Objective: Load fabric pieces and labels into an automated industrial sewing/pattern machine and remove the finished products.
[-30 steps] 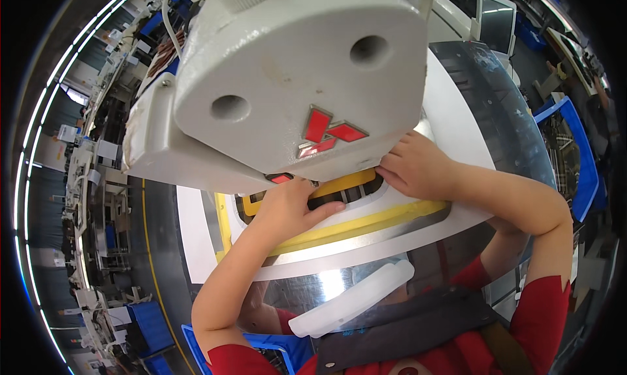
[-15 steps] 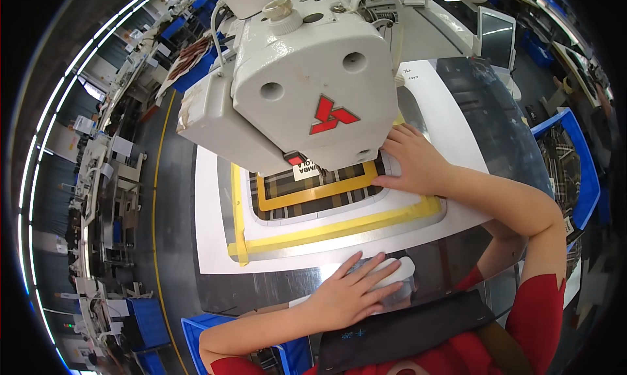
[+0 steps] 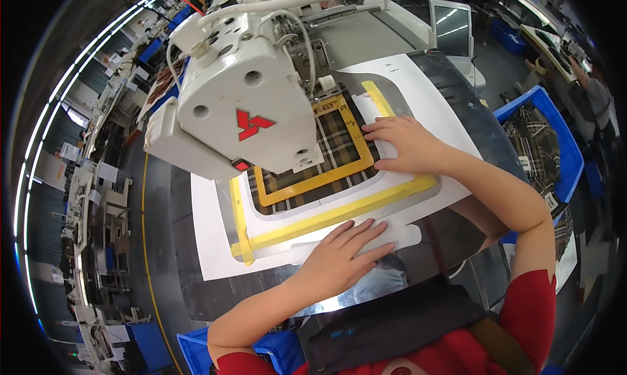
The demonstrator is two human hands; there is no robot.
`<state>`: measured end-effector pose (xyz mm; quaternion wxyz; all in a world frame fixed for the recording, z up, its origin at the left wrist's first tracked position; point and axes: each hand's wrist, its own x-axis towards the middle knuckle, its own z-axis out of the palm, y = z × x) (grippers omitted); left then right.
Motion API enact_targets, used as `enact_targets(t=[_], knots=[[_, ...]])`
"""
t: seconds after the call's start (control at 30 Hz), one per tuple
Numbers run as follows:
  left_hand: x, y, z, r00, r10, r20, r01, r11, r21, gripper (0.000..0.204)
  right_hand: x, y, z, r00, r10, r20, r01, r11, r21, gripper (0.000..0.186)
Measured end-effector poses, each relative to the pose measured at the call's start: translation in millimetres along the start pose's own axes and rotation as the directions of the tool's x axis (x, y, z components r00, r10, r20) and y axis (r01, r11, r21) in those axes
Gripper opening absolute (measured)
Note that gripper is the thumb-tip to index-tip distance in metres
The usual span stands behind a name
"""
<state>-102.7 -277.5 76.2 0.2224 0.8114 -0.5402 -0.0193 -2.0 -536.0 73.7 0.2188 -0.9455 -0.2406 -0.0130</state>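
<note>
A white sewing machine head (image 3: 248, 107) hangs over a white template plate (image 3: 418, 198) edged with yellow tape. Dark plaid fabric (image 3: 339, 146) shows inside a yellow frame (image 3: 313, 182) in the plate's window. My left hand (image 3: 343, 251) lies flat, fingers spread, on the plate's near edge and its white tab. My right hand (image 3: 408, 143) presses flat on the plate's right side, beside the yellow frame. Neither hand grips anything.
The plate rests on a white sheet (image 3: 209, 244) over a shiny metal table (image 3: 196, 290). A blue bin (image 3: 545, 140) of plaid pieces stands at right, another blue bin (image 3: 196, 352) near my left elbow. A monitor (image 3: 450, 22) sits behind. Another person (image 3: 591, 91) works far right.
My left hand left the frame under the machine and came back to the plate's near edge. The view pulled back, and the machine head now looks smaller and farther away.
</note>
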Motion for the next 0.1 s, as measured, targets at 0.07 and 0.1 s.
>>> enact_targets(t=[0.07, 0.1], knots=[[-12, -4, -5, 0.999, -0.032, 0.015, 0.032, 0.999, -0.012, 0.047, -3, 5, -8, 1.000, 0.011, 0.021, -0.012, 1.000, 0.029, 0.054], [-18, -7, -6, 0.999, -0.031, 0.011, 0.032, 0.999, -0.041, 0.048, -4, 10, -10, 0.999, 0.014, 0.049, -0.014, 1.000, -0.003, 0.057]])
